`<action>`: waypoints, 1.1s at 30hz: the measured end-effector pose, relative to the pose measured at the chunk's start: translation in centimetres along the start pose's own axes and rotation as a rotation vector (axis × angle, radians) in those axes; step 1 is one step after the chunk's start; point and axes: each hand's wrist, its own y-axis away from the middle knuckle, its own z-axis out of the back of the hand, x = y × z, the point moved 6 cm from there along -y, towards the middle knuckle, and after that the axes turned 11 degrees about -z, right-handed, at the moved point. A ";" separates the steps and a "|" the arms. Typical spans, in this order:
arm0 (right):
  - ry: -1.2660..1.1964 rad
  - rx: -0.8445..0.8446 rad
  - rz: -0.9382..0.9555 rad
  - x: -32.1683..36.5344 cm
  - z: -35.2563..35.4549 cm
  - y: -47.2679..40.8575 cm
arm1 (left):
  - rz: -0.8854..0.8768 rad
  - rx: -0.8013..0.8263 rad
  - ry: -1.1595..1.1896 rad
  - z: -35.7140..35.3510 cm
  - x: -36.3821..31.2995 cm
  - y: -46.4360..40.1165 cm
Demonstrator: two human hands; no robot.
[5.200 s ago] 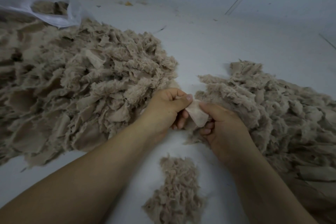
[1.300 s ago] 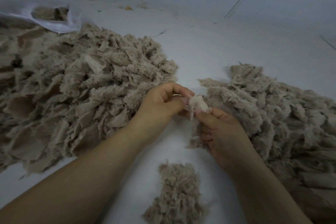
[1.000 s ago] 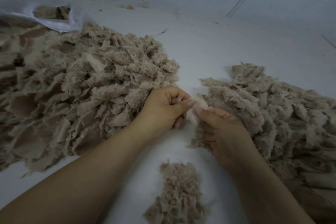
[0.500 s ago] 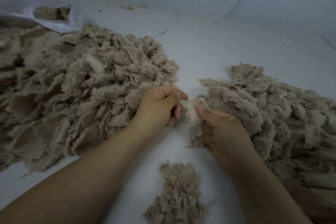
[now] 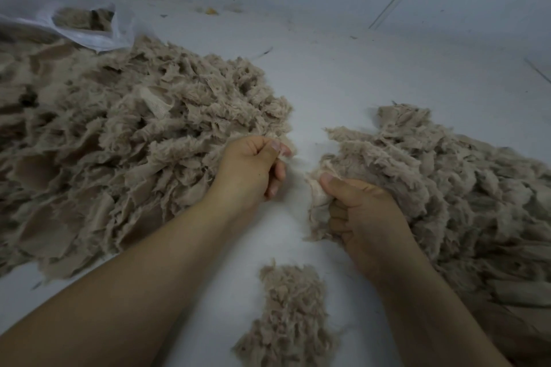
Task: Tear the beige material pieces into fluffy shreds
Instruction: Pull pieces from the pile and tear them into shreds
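My left hand [image 5: 253, 170] is curled, thumb and forefinger pinching a thin wisp of beige fibre [image 5: 290, 153] at the edge of the big left heap [image 5: 119, 143]. My right hand [image 5: 363, 217] grips a small pale beige piece [image 5: 317, 194] under its thumb, against the front of the right heap [image 5: 432, 182]. A gap of bare white surface separates the two hands. A small mound of fine fluffy shreds [image 5: 290, 319] lies between my forearms, near the bottom edge.
The heaps lie on a white surface [image 5: 343, 74]. A white plastic bag [image 5: 74, 21] holding more beige material sits at the far left. A wall rises behind, with small scraps of debris [image 5: 210, 10] along its foot.
The piece held between both hands has come apart: my left hand drew left with a wisp, my right hand stayed by the right heap with the rest.
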 end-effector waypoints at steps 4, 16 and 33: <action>0.099 0.012 0.006 0.1 -0.4 0.4 | -0.049 0.300 -0.141 -2.4 -0.5 0.9; 0.078 0.017 0.021 0.2 -0.4 0.7 | 0.067 0.008 0.095 -1.7 0.7 1.2; -0.039 -0.095 0.024 0.1 0.6 0.1 | 0.202 0.510 -0.049 -2.3 0.7 1.6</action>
